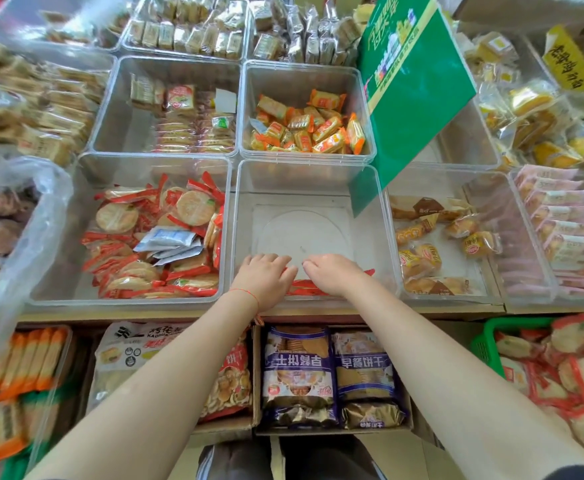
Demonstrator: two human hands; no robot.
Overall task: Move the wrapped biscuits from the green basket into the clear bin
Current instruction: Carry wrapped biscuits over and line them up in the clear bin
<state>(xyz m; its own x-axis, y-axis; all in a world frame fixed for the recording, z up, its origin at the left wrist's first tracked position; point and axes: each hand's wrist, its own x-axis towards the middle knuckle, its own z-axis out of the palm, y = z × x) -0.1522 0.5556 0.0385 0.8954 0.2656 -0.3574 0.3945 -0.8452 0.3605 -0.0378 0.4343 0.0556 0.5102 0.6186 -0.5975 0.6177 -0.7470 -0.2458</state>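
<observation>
A clear bin (313,181) stands at the centre front of the shelf, its floor mostly bare. Both my hands reach into its near edge. My left hand (264,277) and my right hand (332,273) lie palm down, fingers fairly straight, on a small row of red-wrapped biscuits (304,287) against the bin's front wall. The hands hide most of these packets. The green basket (488,341) sits low at the right, full of red-wrapped round biscuits (574,372).
The clear bin to the left (86,271) holds similar red-wrapped round biscuits. The bin to the right (481,292) holds small cakes. A green sign (412,98) leans over the back right. Boxes of bagged biscuits (332,375) sit below the shelf.
</observation>
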